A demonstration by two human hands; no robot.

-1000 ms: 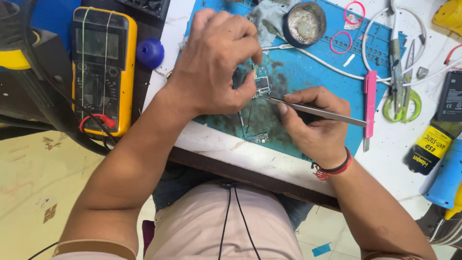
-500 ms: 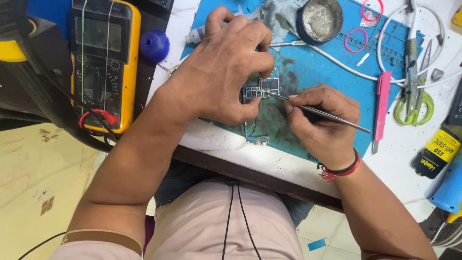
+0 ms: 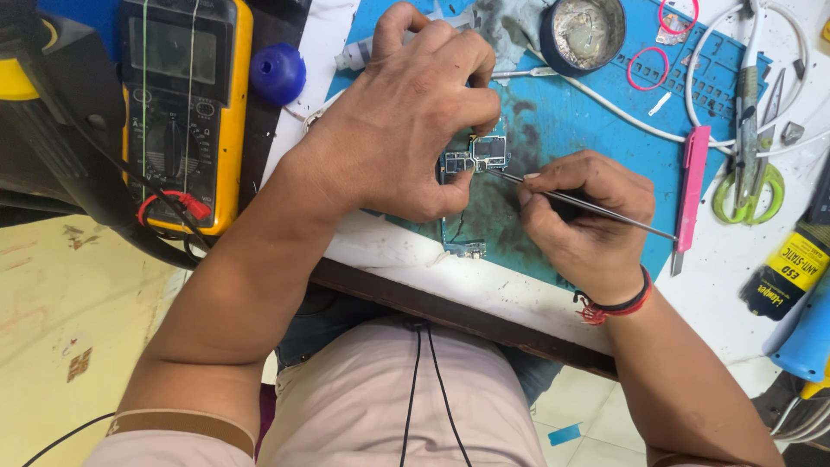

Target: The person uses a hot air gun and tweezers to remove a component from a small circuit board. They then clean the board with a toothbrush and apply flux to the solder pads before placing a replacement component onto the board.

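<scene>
One small circuit board (image 3: pixel 477 156) is pinned on the blue work mat (image 3: pixel 571 121) by the curled fingers of the left hand (image 3: pixel 415 112). One thin metal tool (image 3: pixel 579 203) is pinched in the right hand (image 3: pixel 588 220), its tip touching the board. Two pink rubber rings (image 3: pixel 647 67) and one yellow multimeter (image 3: pixel 177 108) are seen further out

White workbench (image 3: pixel 735 285) with blue mat (image 3: pixel 596 121), yellow multimeter (image 3: pixel 177 112), green-handled scissors (image 3: pixel 750 186), pink tool (image 3: pixel 689 195), round tin (image 3: pixel 584 33)

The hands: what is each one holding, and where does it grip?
The left hand pinches a small circuit board by its upper edges. The right hand holds thin metal tweezers near the front, their tip at the board.
</scene>
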